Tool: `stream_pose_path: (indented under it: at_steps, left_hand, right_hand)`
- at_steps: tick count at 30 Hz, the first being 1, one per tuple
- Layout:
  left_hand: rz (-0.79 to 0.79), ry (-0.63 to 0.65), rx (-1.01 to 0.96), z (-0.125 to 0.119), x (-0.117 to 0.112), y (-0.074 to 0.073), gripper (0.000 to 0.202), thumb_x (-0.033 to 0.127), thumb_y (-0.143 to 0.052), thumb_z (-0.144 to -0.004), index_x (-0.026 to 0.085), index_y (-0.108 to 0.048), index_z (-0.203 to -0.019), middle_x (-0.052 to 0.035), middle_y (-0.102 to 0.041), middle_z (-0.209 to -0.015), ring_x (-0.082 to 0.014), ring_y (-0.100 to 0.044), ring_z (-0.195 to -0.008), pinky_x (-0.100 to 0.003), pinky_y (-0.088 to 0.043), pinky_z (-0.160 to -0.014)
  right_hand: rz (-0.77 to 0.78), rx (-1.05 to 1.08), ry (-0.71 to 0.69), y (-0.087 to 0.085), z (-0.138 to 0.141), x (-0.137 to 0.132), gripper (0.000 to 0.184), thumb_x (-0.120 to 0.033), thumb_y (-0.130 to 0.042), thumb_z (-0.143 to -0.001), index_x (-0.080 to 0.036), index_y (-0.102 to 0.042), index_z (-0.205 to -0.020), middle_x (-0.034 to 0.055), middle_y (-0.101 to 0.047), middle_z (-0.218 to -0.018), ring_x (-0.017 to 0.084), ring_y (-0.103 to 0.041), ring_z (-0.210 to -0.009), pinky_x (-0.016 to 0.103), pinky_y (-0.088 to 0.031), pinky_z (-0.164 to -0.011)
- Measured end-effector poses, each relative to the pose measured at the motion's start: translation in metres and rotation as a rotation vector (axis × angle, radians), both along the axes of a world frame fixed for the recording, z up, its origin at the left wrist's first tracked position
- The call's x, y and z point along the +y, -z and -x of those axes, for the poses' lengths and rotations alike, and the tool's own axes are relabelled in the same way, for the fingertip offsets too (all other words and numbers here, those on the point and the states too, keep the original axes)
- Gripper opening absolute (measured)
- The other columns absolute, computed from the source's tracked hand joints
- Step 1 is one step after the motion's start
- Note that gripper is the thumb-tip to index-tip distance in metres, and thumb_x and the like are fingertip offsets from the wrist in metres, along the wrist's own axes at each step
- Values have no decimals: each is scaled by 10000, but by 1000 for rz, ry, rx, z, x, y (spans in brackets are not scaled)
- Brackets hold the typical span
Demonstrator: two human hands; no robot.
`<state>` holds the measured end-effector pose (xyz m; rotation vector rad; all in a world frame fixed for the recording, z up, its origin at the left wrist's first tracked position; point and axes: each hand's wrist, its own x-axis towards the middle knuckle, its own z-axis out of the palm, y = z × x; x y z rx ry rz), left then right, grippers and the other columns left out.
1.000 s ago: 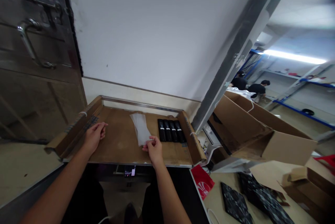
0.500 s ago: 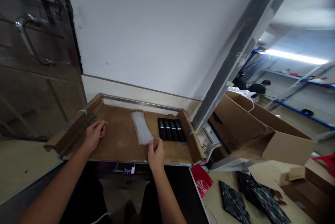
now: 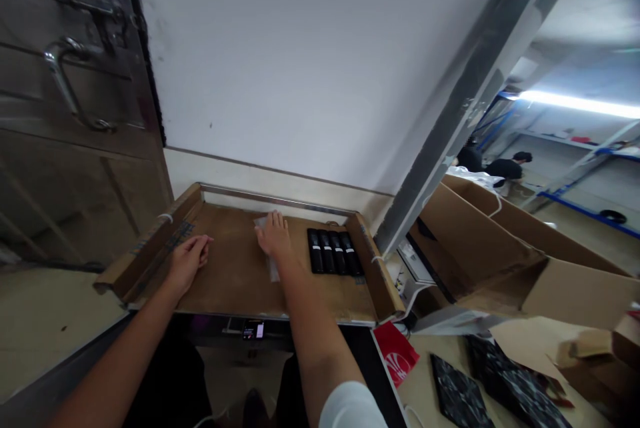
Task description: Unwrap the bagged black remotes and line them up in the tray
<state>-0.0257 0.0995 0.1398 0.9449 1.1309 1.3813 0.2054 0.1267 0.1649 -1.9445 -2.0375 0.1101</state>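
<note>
My right hand (image 3: 274, 235) lies on a small stack of whitish translucent plastic sleeves (image 3: 275, 272), its fingers stretched forward and covering most of them. At the left side of the tray, my left hand (image 3: 188, 260) hovers near the cardboard with its fingers loosely closed together; nothing shows in them. Several black cylindrical items (image 3: 334, 252) with small white labels lie side by side to the right of my right hand. Under all of this is a shallow cardboard-lined tray (image 3: 227, 261) with raised side edges.
A large open carton (image 3: 483, 241) stands to the right. Below it are a red bag (image 3: 395, 351) and dark patterned packages (image 3: 460, 388). A lit phone (image 3: 253, 329) sits under the tray's front edge. A metal door (image 3: 75, 81) is at left; two people work in the background.
My right hand has moved forward from the near end of the sleeves to lie flat over their far part. The left hand stays about where it was. The view has shifted slightly.
</note>
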Motion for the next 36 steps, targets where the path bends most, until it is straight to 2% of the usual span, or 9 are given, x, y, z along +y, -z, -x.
stream_pose_path:
  at_steps: [3,7,15,24,33,36]
  left_hand:
    - [4,25,19,-1,0,0,462,573,-756,-670,151,-670,-836,59,-456,-594,-50,-359,-437,-190,-208,-403]
    - [0,33,54,-3,-1,-1,465,593,-754,-676,164,-683,-838,53,-459,-598,-57,-366,-448,-196,-218,-408]
    - [33,29,104,-4,2,3,450,595,-740,-695,173,-699,-844,42,-467,-606,-65,-374,-460,-195,-225,-406]
    - [34,25,81,-4,2,3,471,609,-768,-666,178,-704,-844,37,-484,-604,-68,-375,-465,-194,-228,-403]
    - [30,17,87,-4,3,3,431,580,-749,-694,179,-700,-846,44,-469,-604,-66,-368,-458,-200,-233,-406]
    - [25,24,76,-4,3,3,416,569,-741,-706,180,-695,-845,49,-456,-591,-66,-370,-455,-198,-225,-407]
  right_hand:
    - [28,20,28,19,2,3,754,-536,-330,-1004,-31,-269,-1561,195,-214,-1639,309,-155,-1531,484,-105,-1224]
    - [21,20,31,28,1,3,733,-587,-308,-997,-132,-299,-1572,147,-173,-1660,316,-119,-1538,512,-53,-1219]
    - [46,22,16,29,1,7,742,-630,-279,-992,-168,-312,-1571,120,-147,-1669,310,-93,-1543,484,-48,-1219]
    - [94,32,18,27,2,8,764,-672,-275,-980,-193,-310,-1574,143,-138,-1666,321,-64,-1546,510,-30,-1216]
    - [91,44,9,26,1,8,747,-655,-274,-989,-199,-296,-1580,126,-137,-1669,324,-53,-1547,517,-47,-1218]
    - [102,64,9,26,10,11,730,-644,-282,-993,-207,-310,-1576,117,-139,-1671,330,-53,-1546,510,-73,-1219]
